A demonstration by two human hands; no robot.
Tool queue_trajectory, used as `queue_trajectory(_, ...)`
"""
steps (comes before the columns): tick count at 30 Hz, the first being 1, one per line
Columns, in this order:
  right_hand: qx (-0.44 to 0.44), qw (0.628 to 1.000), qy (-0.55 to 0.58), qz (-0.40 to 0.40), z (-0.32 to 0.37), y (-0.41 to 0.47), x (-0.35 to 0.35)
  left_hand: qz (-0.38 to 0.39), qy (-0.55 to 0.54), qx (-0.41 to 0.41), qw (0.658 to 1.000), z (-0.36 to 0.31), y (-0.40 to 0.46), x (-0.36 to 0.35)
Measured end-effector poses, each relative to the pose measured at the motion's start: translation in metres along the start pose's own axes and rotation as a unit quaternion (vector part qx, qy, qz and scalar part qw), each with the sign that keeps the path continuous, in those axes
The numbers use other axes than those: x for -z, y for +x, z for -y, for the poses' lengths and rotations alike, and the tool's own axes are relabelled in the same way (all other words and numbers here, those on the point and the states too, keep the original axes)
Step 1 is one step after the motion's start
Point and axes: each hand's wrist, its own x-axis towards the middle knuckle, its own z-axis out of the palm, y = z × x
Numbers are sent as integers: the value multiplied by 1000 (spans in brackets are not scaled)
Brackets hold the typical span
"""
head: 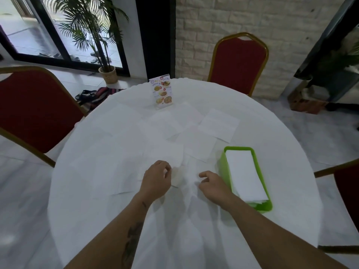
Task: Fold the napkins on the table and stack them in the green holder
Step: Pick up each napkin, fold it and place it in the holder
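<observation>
Several white napkins lie flat on the white round table [97,191], among them one at the far right [218,124] and one in the middle [195,143]. The green holder [223,167] stands at the right with a stack of folded napkins [244,175] inside. My left hand [156,180] pinches the edge of a near napkin [177,178], lifting a corner off the cloth. My right hand [212,183] rests beside it, fingers curled and apart, just left of the holder, touching the cloth or the napkin.
A standing menu card [162,92] sits at the far side of the table. Red chairs with gold frames stand at the left [33,109], the back [238,63] and the right [345,181]. A potted palm [107,73] is by the window.
</observation>
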Motion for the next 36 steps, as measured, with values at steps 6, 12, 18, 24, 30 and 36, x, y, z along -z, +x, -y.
queue_trajectory(6,-161,947,279,-16,-2,-1,-19,35,-160,51,985,-17,-44,7)
queue_trajectory(12,-177,878,444,10,-15,-15,-33,168,-176,44,969,-25,-86,13)
queue_trajectory(18,-71,945,306,-87,-16,-27,-45,135,-97,62,984,-13,-114,18)
queue_trajectory(24,137,987,-62,-52,-16,-53,-49,14,-57,103,993,15,-132,20)
queue_trajectory(30,97,957,-261,84,-30,-78,-53,-26,-30,151,988,19,-145,19)
queue_trajectory(36,57,978,-199,34,-28,-75,-57,159,118,40,979,7,-149,5)
